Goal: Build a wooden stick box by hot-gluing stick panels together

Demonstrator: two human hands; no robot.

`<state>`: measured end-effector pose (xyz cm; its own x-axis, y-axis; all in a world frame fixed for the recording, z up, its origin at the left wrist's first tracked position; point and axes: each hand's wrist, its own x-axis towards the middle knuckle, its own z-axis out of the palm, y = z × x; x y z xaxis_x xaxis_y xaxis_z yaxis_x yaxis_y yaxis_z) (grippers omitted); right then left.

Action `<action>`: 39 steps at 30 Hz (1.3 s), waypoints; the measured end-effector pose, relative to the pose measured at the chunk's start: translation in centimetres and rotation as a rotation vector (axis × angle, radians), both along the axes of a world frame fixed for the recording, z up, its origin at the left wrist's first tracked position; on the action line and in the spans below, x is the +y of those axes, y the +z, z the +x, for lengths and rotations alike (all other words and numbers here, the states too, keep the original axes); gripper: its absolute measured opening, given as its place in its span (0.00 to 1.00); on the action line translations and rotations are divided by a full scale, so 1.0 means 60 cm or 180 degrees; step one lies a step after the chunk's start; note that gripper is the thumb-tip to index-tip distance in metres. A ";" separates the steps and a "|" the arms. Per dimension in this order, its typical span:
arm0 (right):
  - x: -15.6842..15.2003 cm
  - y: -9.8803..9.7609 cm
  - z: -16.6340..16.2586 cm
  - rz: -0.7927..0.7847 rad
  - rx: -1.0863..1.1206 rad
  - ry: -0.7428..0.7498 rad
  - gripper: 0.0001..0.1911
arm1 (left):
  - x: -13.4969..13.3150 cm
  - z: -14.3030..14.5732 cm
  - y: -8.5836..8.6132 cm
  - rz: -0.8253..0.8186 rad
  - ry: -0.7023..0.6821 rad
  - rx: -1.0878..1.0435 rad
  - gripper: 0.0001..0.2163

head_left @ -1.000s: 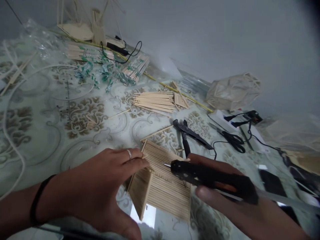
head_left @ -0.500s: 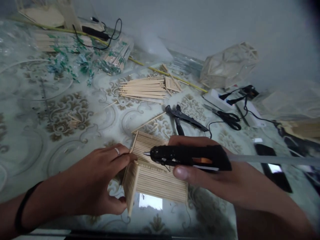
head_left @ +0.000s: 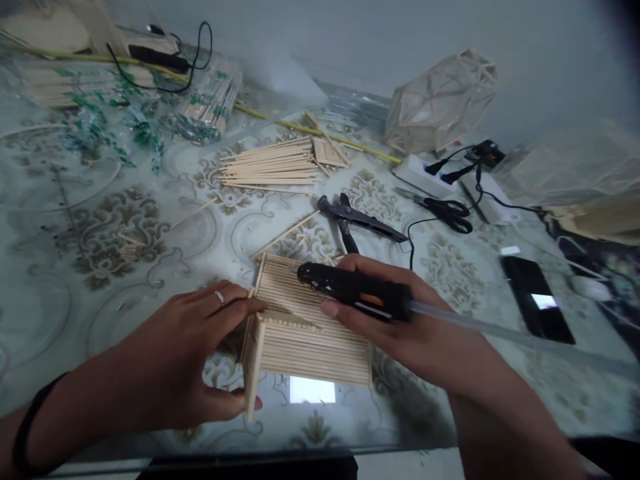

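A pale grey wall [head_left: 350, 33] is seen behind the tabletop [head_left: 100, 233], which is covered by a damask-patterned cloth under glass. Near the front edge, a house of wooden sticks [head_left: 305, 327] is gripped at its left end by the left hand [head_left: 185, 353]. A black glue gun [head_left: 350, 290] is clasped in the right hand [head_left: 415, 327], its nozzle over the roof. Loose sticks [head_left: 273, 167], pliers [head_left: 355, 220] and scissors [head_left: 445, 210] are spread towards the back edge

Dim, soft daylight; edges blurred, corner vignetted.
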<state>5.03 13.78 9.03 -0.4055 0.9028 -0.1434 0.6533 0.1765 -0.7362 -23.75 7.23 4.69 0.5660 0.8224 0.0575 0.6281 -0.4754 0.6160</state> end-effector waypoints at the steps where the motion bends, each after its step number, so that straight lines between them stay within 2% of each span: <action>1: -0.002 -0.017 0.012 0.0241 -0.0197 -0.0091 0.11 | 0.001 -0.004 0.002 -0.0037 -0.0050 -0.0009 0.46; 4: -0.008 -0.074 0.072 0.1141 -0.0772 -0.0404 0.06 | 0.000 -0.018 0.010 -0.0245 -0.0127 0.0028 0.57; 6: -0.015 -0.107 0.125 0.1533 -0.1258 -0.0644 0.12 | -0.004 -0.023 0.010 -0.0342 -0.0075 0.0099 0.60; 8: -0.024 -0.130 0.179 0.1733 -0.1607 -0.0977 0.16 | -0.007 -0.022 0.006 -0.0376 -0.0045 0.0111 0.58; 10: -0.029 -0.143 0.225 0.1700 -0.1694 -0.1074 0.18 | -0.008 -0.018 -0.001 -0.0406 -0.0015 0.0084 0.53; 14: -0.028 -0.150 0.276 0.1375 -0.1498 -0.0798 0.20 | -0.003 -0.010 -0.008 -0.0406 0.0035 0.0082 0.46; 18: -0.029 -0.127 0.284 0.1229 -0.1387 -0.0598 0.23 | 0.005 -0.007 0.001 -0.0272 -0.0040 0.0076 0.40; 21: -0.040 -0.085 0.261 0.1293 -0.1623 -0.0443 0.23 | 0.005 -0.006 0.010 -0.0240 -0.0048 0.0076 0.35; 23: -0.049 -0.060 0.223 0.1629 -0.1653 -0.0564 0.16 | 0.003 -0.005 0.015 -0.0177 -0.0036 0.0108 0.33; 25: -0.059 -0.047 0.165 0.1527 -0.1143 -0.0487 0.11 | 0.002 -0.003 0.017 -0.0134 -0.0043 0.0181 0.33; 28: -0.069 -0.058 0.065 0.1038 -0.0185 0.0080 0.07 | 0.002 -0.002 0.015 -0.0142 -0.0023 0.0245 0.33; 30: -0.071 -0.077 0.008 0.0643 0.0147 0.0118 0.08 | 0.002 -0.002 0.013 -0.0149 -0.0020 0.0239 0.32; 32: -0.069 -0.094 -0.031 0.0468 0.0322 0.0060 0.10 | 0.002 -0.003 0.011 -0.0167 -0.0038 0.0246 0.32; 35: -0.065 -0.108 -0.060 0.0475 0.0505 0.0005 0.10 | 0.002 -0.004 0.009 -0.0159 -0.0120 0.0236 0.33; 39: -0.060 -0.111 -0.074 0.0625 0.0616 0.0002 0.10 | -0.002 -0.008 0.002 -0.0182 -0.0026 0.0187 0.38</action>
